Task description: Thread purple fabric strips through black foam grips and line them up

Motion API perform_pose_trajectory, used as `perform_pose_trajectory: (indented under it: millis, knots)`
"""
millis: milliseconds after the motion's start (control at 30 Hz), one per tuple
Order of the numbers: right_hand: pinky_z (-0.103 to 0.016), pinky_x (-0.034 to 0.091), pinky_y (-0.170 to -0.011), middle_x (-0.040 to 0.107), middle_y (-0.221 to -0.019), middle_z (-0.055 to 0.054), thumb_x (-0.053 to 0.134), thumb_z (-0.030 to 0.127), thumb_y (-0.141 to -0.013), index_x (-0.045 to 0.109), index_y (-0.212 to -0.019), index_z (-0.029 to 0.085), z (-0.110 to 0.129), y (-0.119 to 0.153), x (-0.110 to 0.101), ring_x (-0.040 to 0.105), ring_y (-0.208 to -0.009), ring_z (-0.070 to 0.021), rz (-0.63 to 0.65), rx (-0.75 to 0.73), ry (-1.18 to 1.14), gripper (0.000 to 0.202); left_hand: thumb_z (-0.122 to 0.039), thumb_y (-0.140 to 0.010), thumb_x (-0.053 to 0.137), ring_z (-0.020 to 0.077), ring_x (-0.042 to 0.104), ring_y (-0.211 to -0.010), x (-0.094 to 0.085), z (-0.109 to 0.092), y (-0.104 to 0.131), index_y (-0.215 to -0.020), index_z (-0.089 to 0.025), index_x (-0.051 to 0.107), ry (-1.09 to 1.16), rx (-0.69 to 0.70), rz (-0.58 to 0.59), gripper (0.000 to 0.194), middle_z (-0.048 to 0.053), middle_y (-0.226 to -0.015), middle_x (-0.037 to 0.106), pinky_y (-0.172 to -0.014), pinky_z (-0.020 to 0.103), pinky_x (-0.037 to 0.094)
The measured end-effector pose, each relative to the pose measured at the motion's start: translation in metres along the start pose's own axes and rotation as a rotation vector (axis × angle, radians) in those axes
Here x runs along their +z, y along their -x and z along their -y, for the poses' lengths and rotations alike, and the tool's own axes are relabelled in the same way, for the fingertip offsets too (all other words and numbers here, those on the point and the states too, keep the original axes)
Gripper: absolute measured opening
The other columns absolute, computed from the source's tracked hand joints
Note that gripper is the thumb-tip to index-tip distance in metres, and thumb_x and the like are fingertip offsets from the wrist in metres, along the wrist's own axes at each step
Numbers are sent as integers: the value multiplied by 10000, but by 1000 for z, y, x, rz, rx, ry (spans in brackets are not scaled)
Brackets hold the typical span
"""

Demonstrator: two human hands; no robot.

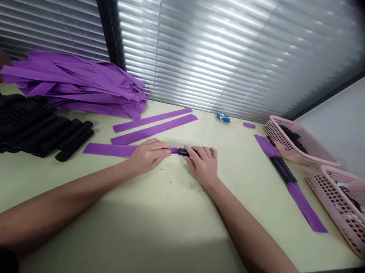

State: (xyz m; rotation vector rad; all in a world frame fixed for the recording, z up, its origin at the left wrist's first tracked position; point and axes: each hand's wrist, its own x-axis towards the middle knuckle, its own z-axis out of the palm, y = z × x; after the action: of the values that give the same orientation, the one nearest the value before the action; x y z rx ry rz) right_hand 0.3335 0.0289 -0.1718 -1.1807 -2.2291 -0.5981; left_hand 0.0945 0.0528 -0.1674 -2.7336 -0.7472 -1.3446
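My left hand pinches a purple fabric strip close to its gathered end; the rest of the strip trails to the left on the table. That bunched end meets the mouth of a black ribbed tube, and my right hand is closed around the tube, hiding most of it. How far the strip reaches inside cannot be seen. Just behind my hands lie two more loose purple strips. At the right rests a black sleeve with purple strip coming out at both ends.
A big heap of purple strips lies at the back left, with a pile of black tubes before it. Two pink baskets with dark items stand at the right. A blue wrapper and a purple scrap lie by the blinds.
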Motion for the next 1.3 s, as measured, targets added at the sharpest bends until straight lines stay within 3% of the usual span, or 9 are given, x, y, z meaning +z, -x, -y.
perform_pose_trajectory:
  millis: [233,533,1033,1300]
  knots:
    - [-358,285,-820,671,-1022,-72,501,356,-943,612,-1193,226,1,0,0,543,-886,-188,4,24,-9,303,-143,-890,542,151,636,-862,0,-2,-1,-993,-215,667,-33,43,2,177,30,-983,712,-799,300,504]
    - [-359,273,-825,669,-1003,-66,507,358,-941,616,-1187,238,7,-2,-2,533,-873,-182,7,-10,-1,295,-232,-893,557,173,638,-891,-1,-9,-4,-958,-185,658,-138,-31,82,129,62,-990,692,-794,309,487]
    - [-363,267,-817,669,-1002,-63,505,359,-942,620,-1175,248,12,-2,-4,524,-859,-181,1,-39,-6,283,-150,-904,501,172,649,-904,4,-4,2,-967,-217,669,-39,57,-15,192,45,-986,718,-775,325,504]
    - [-358,276,-820,669,-1005,-65,516,349,-937,610,-1189,235,7,-1,-2,535,-871,-179,-8,3,-1,291,-242,-897,560,184,634,-933,-1,-8,-4,-960,-204,670,-150,-4,66,132,50,-1032,701,-823,327,480]
